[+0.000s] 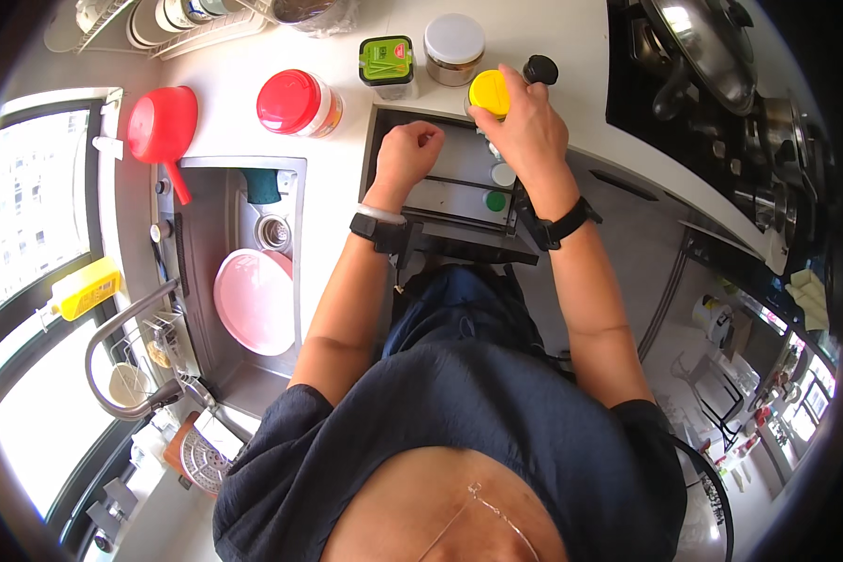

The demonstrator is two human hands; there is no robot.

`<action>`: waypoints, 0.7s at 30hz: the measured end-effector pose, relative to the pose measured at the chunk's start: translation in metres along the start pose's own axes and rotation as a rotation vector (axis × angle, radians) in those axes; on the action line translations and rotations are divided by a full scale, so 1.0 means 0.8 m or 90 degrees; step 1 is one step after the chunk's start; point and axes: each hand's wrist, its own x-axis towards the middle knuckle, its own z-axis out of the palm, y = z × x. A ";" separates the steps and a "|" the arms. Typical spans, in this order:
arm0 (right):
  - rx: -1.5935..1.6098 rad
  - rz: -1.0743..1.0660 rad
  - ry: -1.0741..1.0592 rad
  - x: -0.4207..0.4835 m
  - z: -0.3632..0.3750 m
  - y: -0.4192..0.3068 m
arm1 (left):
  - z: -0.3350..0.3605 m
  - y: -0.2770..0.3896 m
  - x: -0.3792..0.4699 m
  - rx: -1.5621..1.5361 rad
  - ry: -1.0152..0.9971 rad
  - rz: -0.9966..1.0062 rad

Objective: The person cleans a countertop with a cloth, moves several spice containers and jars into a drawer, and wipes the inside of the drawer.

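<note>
My right hand [527, 126] grips a container by its yellow lid [489, 94] at the counter's edge above an open drawer [449, 200]. Over the drawer's left part, my left hand [409, 156] is loosely curled; whether its fingers hold anything small cannot be seen. Inside the drawer, along its right side, stand a white-capped container [503, 174] and a green-capped one [494, 201]. Behind the drawer on the counter are a black-capped bottle [541, 70], a jar with a white lid [454, 41], a green-lidded box [386, 60] and a red-lidded jar [289, 102].
At left, a sink [301, 232] holds a pink basin [255, 301], with a red dipper [163, 126] at its far edge and a curved faucet [95, 344] beside it. A black stove [629, 91] with a lidded metal pan [709, 42] occupies the right. The open drawer juts towards my body.
</note>
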 end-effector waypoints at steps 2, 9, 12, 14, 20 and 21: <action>0.011 -0.026 0.025 -0.001 0.003 0.008 | 0.009 -0.014 0.002 0.047 -0.070 0.006; 0.026 -0.081 -0.113 -0.037 -0.038 0.023 | 0.044 -0.043 -0.003 0.184 -0.214 -0.062; -0.012 -0.003 -0.258 -0.038 -0.023 0.052 | 0.090 -0.046 -0.012 0.266 -0.321 -0.084; -0.052 0.039 -0.337 -0.038 0.004 0.082 | 0.116 -0.041 -0.016 0.271 -0.376 -0.040; -0.103 0.074 -0.412 -0.040 0.107 0.155 | 0.184 -0.082 -0.032 0.277 -0.528 0.032; -0.098 0.073 -0.413 -0.043 0.123 0.161 | 0.190 -0.094 -0.032 0.272 -0.547 0.105</action>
